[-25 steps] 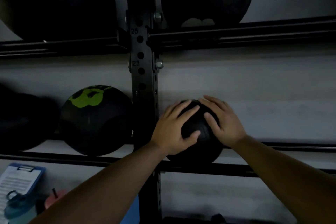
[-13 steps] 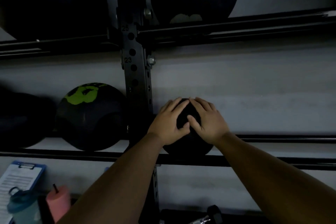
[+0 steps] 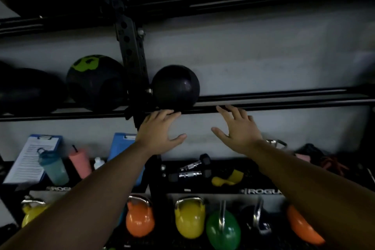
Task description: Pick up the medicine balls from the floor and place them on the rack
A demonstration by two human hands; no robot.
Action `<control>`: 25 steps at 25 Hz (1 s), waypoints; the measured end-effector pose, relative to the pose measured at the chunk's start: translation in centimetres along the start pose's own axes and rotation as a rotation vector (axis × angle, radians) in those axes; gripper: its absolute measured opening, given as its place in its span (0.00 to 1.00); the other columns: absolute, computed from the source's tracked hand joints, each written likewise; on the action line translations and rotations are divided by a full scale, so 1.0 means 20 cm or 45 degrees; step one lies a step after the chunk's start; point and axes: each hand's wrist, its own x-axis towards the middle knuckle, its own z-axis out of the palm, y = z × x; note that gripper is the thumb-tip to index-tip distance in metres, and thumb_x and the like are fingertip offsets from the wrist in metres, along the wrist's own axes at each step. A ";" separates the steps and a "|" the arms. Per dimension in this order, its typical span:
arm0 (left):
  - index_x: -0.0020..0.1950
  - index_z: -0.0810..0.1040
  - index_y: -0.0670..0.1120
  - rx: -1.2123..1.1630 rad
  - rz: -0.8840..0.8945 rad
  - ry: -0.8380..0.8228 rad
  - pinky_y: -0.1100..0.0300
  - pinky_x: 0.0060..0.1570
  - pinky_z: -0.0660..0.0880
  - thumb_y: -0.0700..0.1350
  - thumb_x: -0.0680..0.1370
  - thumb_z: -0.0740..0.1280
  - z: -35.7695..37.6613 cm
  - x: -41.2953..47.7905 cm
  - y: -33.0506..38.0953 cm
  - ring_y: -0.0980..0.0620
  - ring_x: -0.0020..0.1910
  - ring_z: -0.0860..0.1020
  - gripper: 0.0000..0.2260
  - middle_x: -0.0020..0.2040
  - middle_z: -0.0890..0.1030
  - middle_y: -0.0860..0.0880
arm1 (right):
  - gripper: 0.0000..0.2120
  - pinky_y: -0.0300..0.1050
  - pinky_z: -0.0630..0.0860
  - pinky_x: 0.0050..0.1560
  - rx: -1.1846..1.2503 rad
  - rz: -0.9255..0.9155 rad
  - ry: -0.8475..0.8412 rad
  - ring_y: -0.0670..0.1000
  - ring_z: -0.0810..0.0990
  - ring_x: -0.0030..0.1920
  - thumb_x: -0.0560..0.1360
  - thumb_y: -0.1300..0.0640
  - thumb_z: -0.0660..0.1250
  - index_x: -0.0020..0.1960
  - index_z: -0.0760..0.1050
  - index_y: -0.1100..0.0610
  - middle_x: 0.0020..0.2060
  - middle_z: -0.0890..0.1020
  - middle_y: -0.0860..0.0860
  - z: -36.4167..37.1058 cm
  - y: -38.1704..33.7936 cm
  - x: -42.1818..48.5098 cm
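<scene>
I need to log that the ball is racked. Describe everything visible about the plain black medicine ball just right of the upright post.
The plain black medicine ball is round, matte and rubbery-looking, with a faint sheen and no visible markings. It sits on the rack's middle rails, close against the upright post. Both hands are off it: the left hand and right hand are open just below.

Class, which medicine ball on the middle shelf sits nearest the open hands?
The plain black ball, right of the upright post, just above the left hand; the green-marked ball sits farther left.
</scene>
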 end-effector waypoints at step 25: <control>0.79 0.71 0.55 -0.298 0.562 -0.425 0.46 0.69 0.71 0.78 0.72 0.62 -0.20 -1.50 0.96 0.42 0.71 0.74 0.42 0.73 0.76 0.49 | 0.35 0.62 0.69 0.64 -0.291 0.782 -0.208 0.64 0.72 0.68 0.75 0.28 0.59 0.76 0.68 0.46 0.70 0.76 0.55 -0.62 -0.49 -2.43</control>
